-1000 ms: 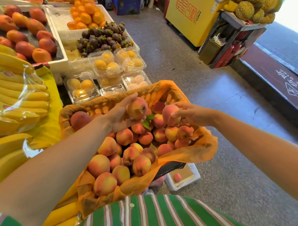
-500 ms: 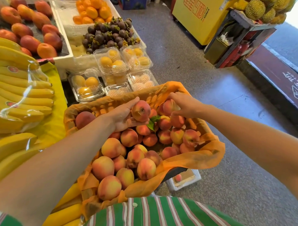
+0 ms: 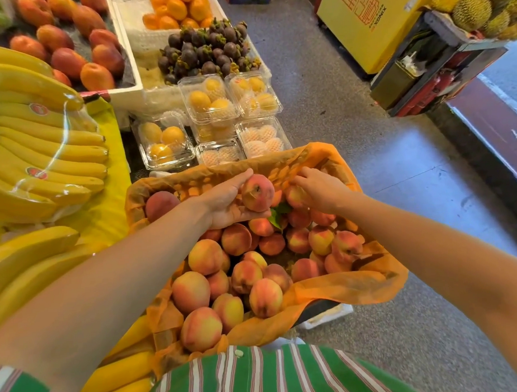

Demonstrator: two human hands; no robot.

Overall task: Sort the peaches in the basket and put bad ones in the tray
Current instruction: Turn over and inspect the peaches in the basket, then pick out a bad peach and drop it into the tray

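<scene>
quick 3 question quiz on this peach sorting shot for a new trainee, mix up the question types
1. True or false: the left hand holds a peach over the basket.
2. Which fruit lies just left of the basket? A) bananas B) pineapples C) watermelons
3. Fill in: the right hand is at the basket's ____ side, near or far from the person.

Key: 1 true; 2 A; 3 far.
</scene>
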